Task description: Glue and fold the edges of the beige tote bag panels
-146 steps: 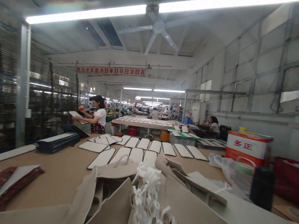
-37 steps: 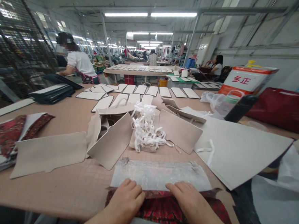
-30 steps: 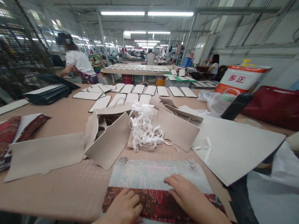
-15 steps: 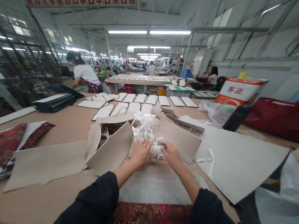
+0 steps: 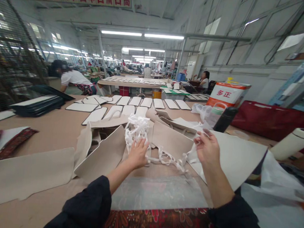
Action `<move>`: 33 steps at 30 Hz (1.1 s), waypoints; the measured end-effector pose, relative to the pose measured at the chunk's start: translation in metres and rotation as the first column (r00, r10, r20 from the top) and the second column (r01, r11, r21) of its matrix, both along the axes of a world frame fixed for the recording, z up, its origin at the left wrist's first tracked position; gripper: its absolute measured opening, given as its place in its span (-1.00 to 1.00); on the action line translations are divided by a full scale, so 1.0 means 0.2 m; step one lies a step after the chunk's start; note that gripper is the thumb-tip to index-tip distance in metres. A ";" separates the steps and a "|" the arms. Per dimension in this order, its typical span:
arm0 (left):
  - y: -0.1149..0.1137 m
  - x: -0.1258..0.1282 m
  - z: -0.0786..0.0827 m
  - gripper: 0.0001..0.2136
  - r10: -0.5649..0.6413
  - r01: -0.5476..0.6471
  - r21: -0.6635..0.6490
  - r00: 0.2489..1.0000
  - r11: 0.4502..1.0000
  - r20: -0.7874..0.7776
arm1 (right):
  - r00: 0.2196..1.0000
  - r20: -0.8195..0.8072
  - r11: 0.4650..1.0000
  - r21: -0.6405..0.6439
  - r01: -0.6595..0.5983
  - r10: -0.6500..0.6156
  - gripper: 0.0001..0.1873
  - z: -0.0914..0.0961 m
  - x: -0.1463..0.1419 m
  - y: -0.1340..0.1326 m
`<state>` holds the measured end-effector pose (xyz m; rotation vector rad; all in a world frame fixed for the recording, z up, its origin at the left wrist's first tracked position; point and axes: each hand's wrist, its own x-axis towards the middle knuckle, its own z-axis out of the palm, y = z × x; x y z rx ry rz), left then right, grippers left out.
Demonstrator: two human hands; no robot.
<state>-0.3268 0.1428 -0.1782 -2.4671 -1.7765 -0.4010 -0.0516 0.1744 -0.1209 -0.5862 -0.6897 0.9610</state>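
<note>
A tangled heap of white fabric tape [image 5: 137,127] lies mid-table. My left hand [image 5: 138,154] rests on its near side with the fingers stretched out. Off to the right, my right hand [image 5: 209,149] is raised, thumb and fingers pinched on the tape. Between the hands a loose, crinkled length of tape [image 5: 168,159] sags across the table. Beige sheet pieces with cut edges flank the heap, one on the left [image 5: 101,155] and one on the right [image 5: 172,138]. Closer to me are a clear plastic sheet [image 5: 157,192] and dark red patterned fabric [image 5: 157,222].
Rows of white dark-edged panels [image 5: 146,102] lie toward the back of the table [image 5: 52,128]. A dark stack [image 5: 38,106] stands left. At right are an orange-and-white can [image 5: 228,94], a red bag [image 5: 266,118] and a white flask [image 5: 293,144]. Other people are farther off.
My right hand has moved right and up, away from the heap, drawing out a length of tape. The left hand stays at the heap. The view has shifted slightly right.
</note>
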 end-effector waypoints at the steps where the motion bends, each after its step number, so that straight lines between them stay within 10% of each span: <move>1: -0.02 0.09 0.03 -0.30 -0.068 0.070 -0.031 0.995 0.997 0.072 | 0.997 -0.014 0.997 0.003 -0.073 0.073 -0.63 0.02 -0.07 -0.02; 4: -0.04 0.37 0.08 -0.21 -0.147 0.180 -0.098 0.950 0.979 0.276 | 0.963 -0.048 0.963 0.044 -0.264 0.266 -0.67 0.09 -0.29 -0.06; 7: 0.02 0.51 0.09 -0.60 -0.010 0.065 -0.190 0.961 0.980 0.277 | 0.947 -0.040 0.944 0.101 -0.314 0.320 -0.70 0.20 -0.33 -0.05; 15: 0.27 0.21 0.25 -0.58 0.300 -0.257 -0.192 0.922 0.947 0.246 | 0.991 -0.071 0.965 0.231 0.125 -0.111 -0.65 0.45 0.23 0.06; 18: 0.29 0.23 0.36 -0.35 0.277 -0.222 -0.206 0.916 0.953 0.292 | 0.987 0.119 0.989 0.089 -0.119 0.108 -0.63 0.40 0.15 -0.01; 22: 0.12 0.29 0.46 -0.67 0.141 -0.030 -0.279 0.911 0.960 0.388 | 0.818 0.214 0.845 -0.089 -0.527 0.533 -0.66 0.28 -0.10 -0.19; 24: -0.03 0.28 0.46 -0.65 0.004 0.265 -0.429 0.847 0.864 0.532 | 0.729 0.150 0.744 -0.104 -0.660 0.667 -0.64 0.24 -0.18 -0.29; 27: -0.25 0.22 0.43 -0.57 0.022 0.773 -0.416 0.463 0.479 0.886 | 0.581 -0.028 0.573 -0.134 -0.809 0.813 -0.63 0.17 -0.26 -0.41; 28: -0.31 0.20 0.41 -0.50 0.095 0.829 -0.341 0.335 0.443 0.937 | 0.526 -0.090 0.510 -0.154 -0.846 0.846 -0.64 0.15 -0.28 -0.44; 33: -0.48 0.11 0.35 -0.67 0.164 0.503 -0.226 0.166 0.834 0.972 | 0.367 -0.249 0.298 -0.275 -0.914 0.896 -0.63 0.04 -0.37 -0.56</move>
